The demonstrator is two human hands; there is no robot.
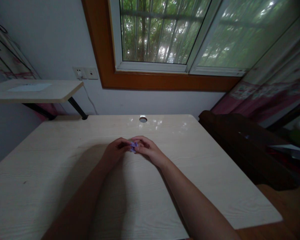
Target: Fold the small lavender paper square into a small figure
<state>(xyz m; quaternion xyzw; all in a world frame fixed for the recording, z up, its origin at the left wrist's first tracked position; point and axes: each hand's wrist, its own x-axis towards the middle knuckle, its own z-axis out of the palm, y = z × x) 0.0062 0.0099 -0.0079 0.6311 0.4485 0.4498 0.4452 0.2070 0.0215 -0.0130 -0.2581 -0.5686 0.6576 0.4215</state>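
Between my two hands is a small purple piece that looks like folded paper (133,146); its exact shape is partly hidden by fingers. My left hand (117,149) pinches it from the left with thumb and fingertips. From the right, my right hand (149,148) closes its thumb and fingers on the same piece. Both hands are held over the pale wooden desk (145,193), near its middle toward the far side.
A raised shelf (72,89) on black legs stands at the desk's back left, with a pale sheet (30,87) on it. A cable hole (143,119) lies near the back edge. Beyond are wall sockets (85,73) and a window; dark furniture (240,146) stands right.
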